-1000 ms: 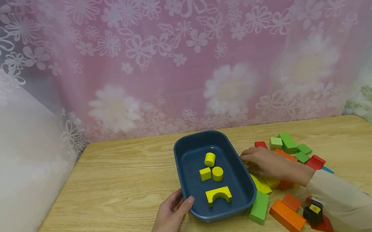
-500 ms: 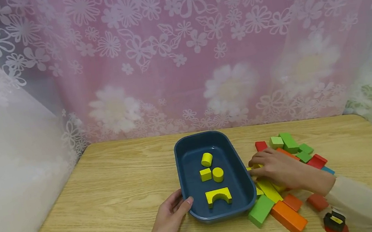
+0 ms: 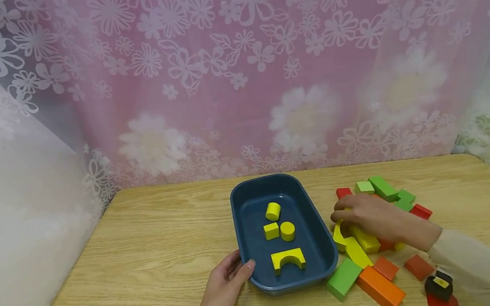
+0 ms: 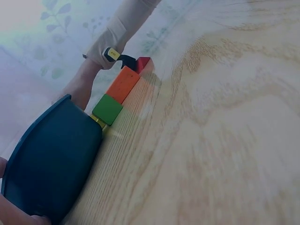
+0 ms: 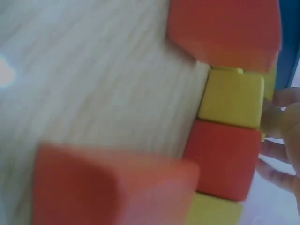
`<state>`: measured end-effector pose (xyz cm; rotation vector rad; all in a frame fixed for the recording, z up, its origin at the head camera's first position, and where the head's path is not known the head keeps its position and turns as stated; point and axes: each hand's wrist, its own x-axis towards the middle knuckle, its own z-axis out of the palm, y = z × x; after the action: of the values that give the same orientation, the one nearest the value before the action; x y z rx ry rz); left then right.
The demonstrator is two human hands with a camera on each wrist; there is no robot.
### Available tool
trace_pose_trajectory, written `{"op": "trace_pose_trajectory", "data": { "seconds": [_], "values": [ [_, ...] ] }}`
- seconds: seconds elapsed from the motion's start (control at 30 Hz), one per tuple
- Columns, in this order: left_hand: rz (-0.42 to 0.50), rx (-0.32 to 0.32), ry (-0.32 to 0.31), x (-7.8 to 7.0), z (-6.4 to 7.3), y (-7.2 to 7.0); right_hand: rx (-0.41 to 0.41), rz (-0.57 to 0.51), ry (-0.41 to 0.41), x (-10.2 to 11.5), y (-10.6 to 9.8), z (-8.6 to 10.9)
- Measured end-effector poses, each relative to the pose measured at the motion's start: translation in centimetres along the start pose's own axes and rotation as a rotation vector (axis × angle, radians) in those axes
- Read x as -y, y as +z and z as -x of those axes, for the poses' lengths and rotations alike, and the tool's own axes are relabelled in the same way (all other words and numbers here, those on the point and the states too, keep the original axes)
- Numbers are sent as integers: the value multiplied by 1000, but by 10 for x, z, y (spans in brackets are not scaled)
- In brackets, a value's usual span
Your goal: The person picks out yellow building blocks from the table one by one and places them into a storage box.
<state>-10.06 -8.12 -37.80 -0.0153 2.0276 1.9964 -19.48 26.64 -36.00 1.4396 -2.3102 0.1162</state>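
My left hand (image 3: 222, 291) grips the near left side of a dark blue tray (image 3: 239, 235), thumb over its rim. Inside the tray lie a yellow arch block (image 3: 288, 259), a small yellow block (image 3: 271, 231) and two yellow cylinders (image 3: 287, 231). To the right of the tray, my right hand (image 3: 369, 217) reaches down into a pile of blocks. Its curled fingers pinch another yellow arch block (image 3: 340, 239), partly covered by them. More yellow blocks (image 3: 366, 240) lie under the palm. In the right wrist view, fingertips (image 5: 276, 176) show behind a red block (image 5: 225, 159).
Green blocks (image 3: 383, 188) and a red block (image 3: 343, 192) lie at the pile's far side. A green block (image 3: 344, 278) and an orange block (image 3: 381, 288) lie near the tray's front right corner. A black device (image 3: 439, 286) sits by the right sleeve. A floral curtain (image 3: 235, 72) hangs behind the table.
My right hand has drawn back rightward from the tray's side, and the yellow arch block at its fingers has shifted with it. One cylinder in the tray has rolled slightly left. My left hand stays put.
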Motion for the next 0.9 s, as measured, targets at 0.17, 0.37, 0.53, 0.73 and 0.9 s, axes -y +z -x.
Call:
{"op": "trace_pose_trajectory", "data": {
  "seconds": [0.17,0.37,0.53,0.73,0.9],
  "values": [
    [-4,-10,-7,0,0,0,-54,-4,11,-4,-9,1],
    [-10,-15,-9,0,0,0,-121,-11,-11,-12,-16,0],
    [1,-11,-10,1,-1,0,-145,-5,2,-13,-23,-10],
    [5,2,20,2,0,-2,-100,-38,66,-4,-27,-37],
    [2,-2,27,3,0,-1,-91,-57,33,3,-15,-66]
  ]
}}
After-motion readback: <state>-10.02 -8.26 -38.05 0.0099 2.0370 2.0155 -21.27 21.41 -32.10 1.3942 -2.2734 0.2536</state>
